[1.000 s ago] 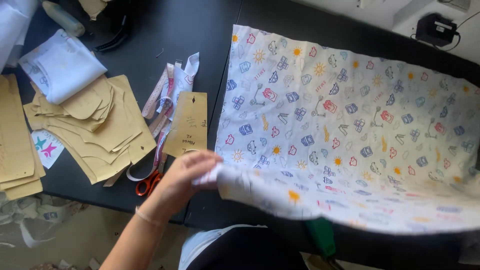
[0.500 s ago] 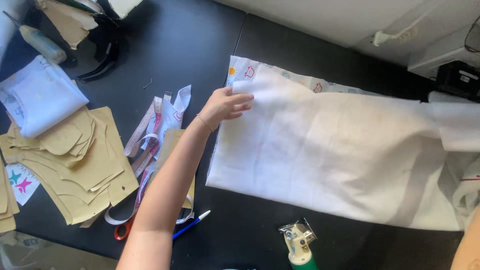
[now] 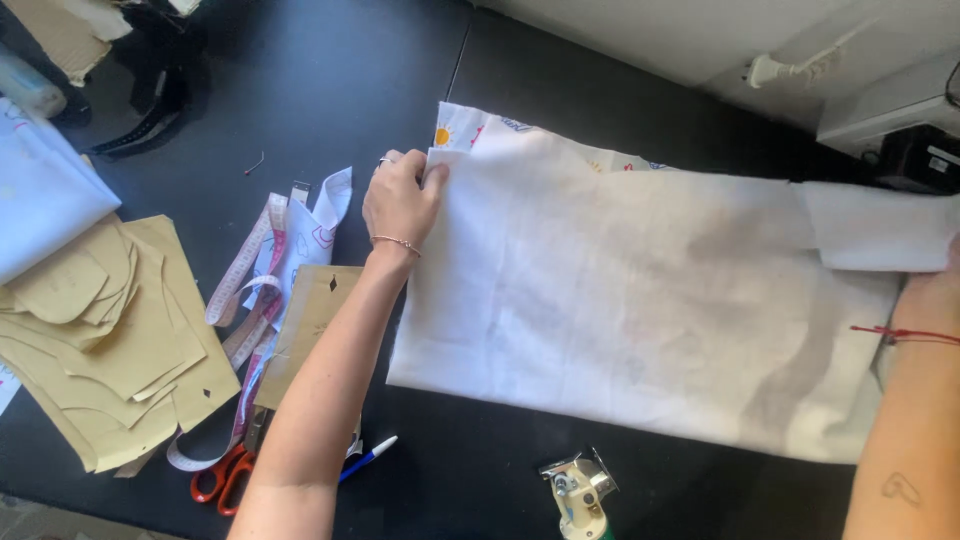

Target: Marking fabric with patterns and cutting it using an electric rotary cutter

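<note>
**Folded cloth on black counter, L hand at its corner**

Around: stack of tan paper patterns [image 3: 100,330] at L edge of counter [image 3: 330,90]; tape measure [image 3: 245,270] and printed scraps just beside them; red-handled scissors [image 3: 222,477] and blue pen [image 3: 368,460] near front edge, partly under forearm. Small green-bodied tool [image 3: 577,495] at bottom, cut off. Nothing between hand and cloth.

White fabric [image 3: 640,300], plain side up, spread centre-right; printed layer peeking out at top L corner. Left hand [image 3: 400,200] fingers pinched on that corner. Right hand [image 3: 945,275] at far R edge of fabric, mostly out of frame – grip can't tell.
</note>
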